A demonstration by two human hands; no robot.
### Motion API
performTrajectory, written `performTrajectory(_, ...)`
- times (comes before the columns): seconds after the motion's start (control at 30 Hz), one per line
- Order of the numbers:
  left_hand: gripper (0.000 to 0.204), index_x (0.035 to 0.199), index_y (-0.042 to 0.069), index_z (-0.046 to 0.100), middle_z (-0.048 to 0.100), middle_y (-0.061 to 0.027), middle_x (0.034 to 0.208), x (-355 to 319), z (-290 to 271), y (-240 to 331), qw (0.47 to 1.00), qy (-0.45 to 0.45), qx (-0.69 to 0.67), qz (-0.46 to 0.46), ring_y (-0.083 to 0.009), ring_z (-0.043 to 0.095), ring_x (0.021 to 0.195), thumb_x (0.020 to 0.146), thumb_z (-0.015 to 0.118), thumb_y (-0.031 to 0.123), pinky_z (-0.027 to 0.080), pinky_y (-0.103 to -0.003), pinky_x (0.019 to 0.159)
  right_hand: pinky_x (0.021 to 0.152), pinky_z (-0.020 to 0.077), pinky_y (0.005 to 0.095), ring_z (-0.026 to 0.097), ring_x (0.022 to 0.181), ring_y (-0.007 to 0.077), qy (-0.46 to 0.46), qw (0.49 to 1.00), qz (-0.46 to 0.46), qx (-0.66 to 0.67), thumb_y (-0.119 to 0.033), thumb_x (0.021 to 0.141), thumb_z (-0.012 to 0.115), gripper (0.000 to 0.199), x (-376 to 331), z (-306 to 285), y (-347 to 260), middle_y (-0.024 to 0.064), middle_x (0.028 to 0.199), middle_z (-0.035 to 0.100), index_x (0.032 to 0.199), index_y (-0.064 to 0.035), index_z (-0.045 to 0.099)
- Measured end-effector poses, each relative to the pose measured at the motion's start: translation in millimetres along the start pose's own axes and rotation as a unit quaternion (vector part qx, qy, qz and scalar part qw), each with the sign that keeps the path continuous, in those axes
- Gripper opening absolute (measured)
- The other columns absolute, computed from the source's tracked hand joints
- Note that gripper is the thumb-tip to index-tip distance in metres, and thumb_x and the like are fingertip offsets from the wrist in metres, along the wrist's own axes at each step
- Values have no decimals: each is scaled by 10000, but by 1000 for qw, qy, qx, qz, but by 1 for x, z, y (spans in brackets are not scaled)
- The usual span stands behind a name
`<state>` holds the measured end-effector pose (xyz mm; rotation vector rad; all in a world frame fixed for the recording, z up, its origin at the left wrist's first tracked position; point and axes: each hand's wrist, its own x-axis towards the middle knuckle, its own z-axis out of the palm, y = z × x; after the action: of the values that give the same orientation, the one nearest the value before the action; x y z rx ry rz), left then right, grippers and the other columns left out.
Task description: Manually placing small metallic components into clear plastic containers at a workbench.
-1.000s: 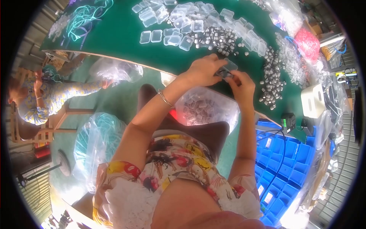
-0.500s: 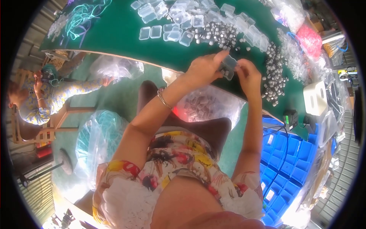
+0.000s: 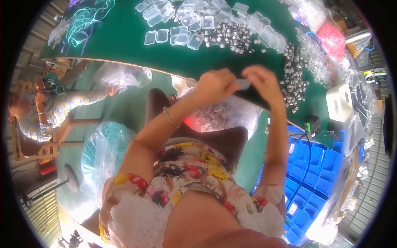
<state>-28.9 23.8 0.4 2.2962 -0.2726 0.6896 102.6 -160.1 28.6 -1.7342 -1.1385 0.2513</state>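
Observation:
Over the near edge of the green table, my left hand (image 3: 215,86) grips a small clear plastic box (image 3: 243,84), its fingers closed on the box's left end. My right hand (image 3: 263,84) is just right of the box, fingers curled and smeared by motion; whether they touch it I cannot tell. Beyond my hands lie a heap of small black and white round pieces (image 3: 233,37) and several clear plastic boxes (image 3: 182,35). More such pieces (image 3: 294,78) spread along the table to the right of my right hand.
The green table (image 3: 111,45) carries teal cord (image 3: 84,27) at far left and a white plastic holder (image 3: 340,104) at right. Blue bins (image 3: 314,165) stand below right. An open bag of clear boxes (image 3: 211,118) sits under the edge. Another person (image 3: 37,107) sits at left.
Both hands have come slightly nearer to me. The clear box has tilted from steeply angled to nearly flat, and my right hand has moved up off its right side, blurring.

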Motion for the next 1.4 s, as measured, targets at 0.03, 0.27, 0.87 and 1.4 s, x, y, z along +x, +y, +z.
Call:
performTrajectory(0.03,184,901,82,641,602,-102,823,-8,-2,9,999,-25,23,3,-328,625,710,839,706,243,487,-423,601,777,501,322,651,862,218,75,991,-50,-97,-108,864,688,142,14,-9,3,90,934,681,987,-36,687)
performTrajectory(0.27,247,908,85,648,658,-100,902,-62,28,32,975,-218,21,-34,-310,649,871,791,677,300,497,-483,783,940,420,581,562,1170,319,168,788,175,-566,-201,837,687,546,60,-78,90,76,1337,543,1347,-214,495)
performTrajectory(0.87,118,867,138,700,613,-41,965,98,43,-32,950,39,309,-17,-244,606,966,777,699,214,469,-401,793,584,507,326,662,666,210,250,932,109,-239,-183,842,730,608,-30,-1,12,108,756,681,1369,-52,457)
performTrajectory(1.4,96,967,86,698,674,-87,834,65,23,-38,985,165,-23,-47,-241,649,717,879,660,98,505,-359,622,890,400,535,625,1035,255,138,747,192,-622,-252,792,714,184,10,-88,41,33,941,696,963,-185,723)
